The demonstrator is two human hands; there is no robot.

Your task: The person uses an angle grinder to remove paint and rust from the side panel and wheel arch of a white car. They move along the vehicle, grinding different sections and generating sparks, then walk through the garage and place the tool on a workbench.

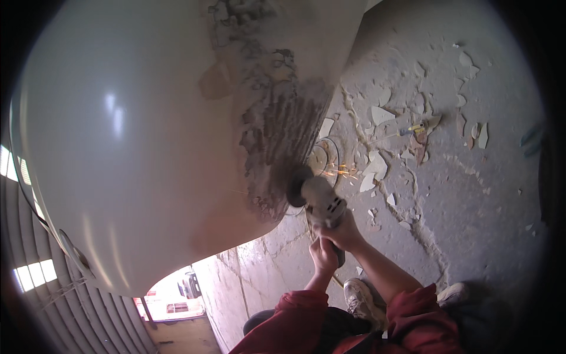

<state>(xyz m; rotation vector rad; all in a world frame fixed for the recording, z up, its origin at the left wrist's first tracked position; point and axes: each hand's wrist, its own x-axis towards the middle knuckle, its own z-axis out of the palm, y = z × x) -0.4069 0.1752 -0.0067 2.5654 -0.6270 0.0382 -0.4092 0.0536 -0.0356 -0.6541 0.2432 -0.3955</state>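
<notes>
Rear of the grinder point(323, 202) mostly hidden in your hold, disc point(299, 186) blurred at the scraped edge of a pale panel point(165, 130), your forearms point(380, 268) angled up from below, left grip point(323, 256) and right grip point(345, 233) both wrapped round the grinder

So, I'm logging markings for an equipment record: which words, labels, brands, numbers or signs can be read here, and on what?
None can be read.
Grinder: no legible marking.
Pale curved panel: no lettering visible.
Reddish shapes in the bright background: too small and blurred to tell whether they bear text.
</notes>
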